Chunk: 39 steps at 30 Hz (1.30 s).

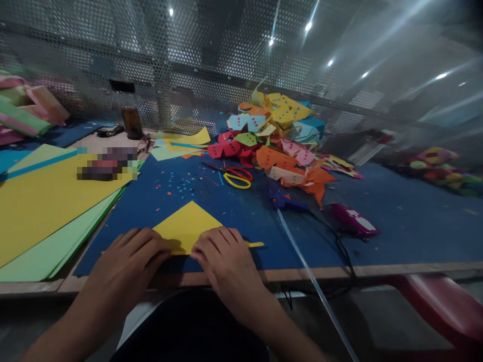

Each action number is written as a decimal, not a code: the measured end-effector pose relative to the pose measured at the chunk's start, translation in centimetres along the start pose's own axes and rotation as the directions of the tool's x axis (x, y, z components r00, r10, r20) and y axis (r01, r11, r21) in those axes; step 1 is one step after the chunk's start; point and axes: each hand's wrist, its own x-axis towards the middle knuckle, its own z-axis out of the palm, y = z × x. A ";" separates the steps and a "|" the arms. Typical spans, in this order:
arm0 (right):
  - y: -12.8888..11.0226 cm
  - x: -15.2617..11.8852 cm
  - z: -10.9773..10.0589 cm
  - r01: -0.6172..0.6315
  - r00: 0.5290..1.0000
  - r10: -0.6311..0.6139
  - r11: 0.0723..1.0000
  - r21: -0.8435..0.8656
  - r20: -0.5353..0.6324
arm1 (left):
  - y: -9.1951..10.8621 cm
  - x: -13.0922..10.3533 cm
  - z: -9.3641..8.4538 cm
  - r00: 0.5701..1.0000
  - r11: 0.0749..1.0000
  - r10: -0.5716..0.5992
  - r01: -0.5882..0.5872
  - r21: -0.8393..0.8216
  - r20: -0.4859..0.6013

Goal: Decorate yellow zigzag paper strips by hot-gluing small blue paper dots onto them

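I had both hands on a bright yellow sheet of paper (190, 223), which lay at the near edge of a dark blue, flat table covering (245, 213) with one corner pointing away from me. My left hand (138, 254) was closed over the left part of the sheet's near edge, its fingers curled and bunched. My right hand (224, 254) gripped the right part of that edge in the same way, a gap of bare yellow between the two. A narrow yellow paper strip (257, 245) stuck out to the right of the sheet, beyond my right hand; I couldn't tell whether it was joined on.

Tiny, mostly blue paper bits (183, 186) were scattered just beyond the sheet's far corner. Beyond the sheet and to its right lay open scissors with red and yellow handles (239, 187), and behind them rose a heap of multicoloured, dotted paper cut-outs (283, 108). Right of the sheet rested a blue glue gun (292, 203), a long translucent stick (309, 271) running from it past the table edge, and farther right a shiny magenta plastic object (350, 219). Left of the sheet were large layered yellow and green papers (53, 201); beyond it, to the left, stood a clear, dark-lidded bottle of brown liquid (132, 120).
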 end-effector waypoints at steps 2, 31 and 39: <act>0.1 0.0 0.0 -0.017 1.000 0.016 0.999 0.032 0.011 | 0.3 0.2 0.2 1.000 1.000 -0.016 0.016 0.021 -0.002; 1.1 -1.1 -0.9 -0.231 0.971 0.236 0.967 0.110 -0.041 | -0.2 -0.7 -0.8 0.963 0.958 -0.264 0.269 -0.096 0.059; 1.9 -1.8 -1.5 -0.284 0.956 0.291 0.952 0.117 -0.043 | 0.7 -0.3 -1.1 0.947 0.943 -0.314 0.304 -0.137 -0.066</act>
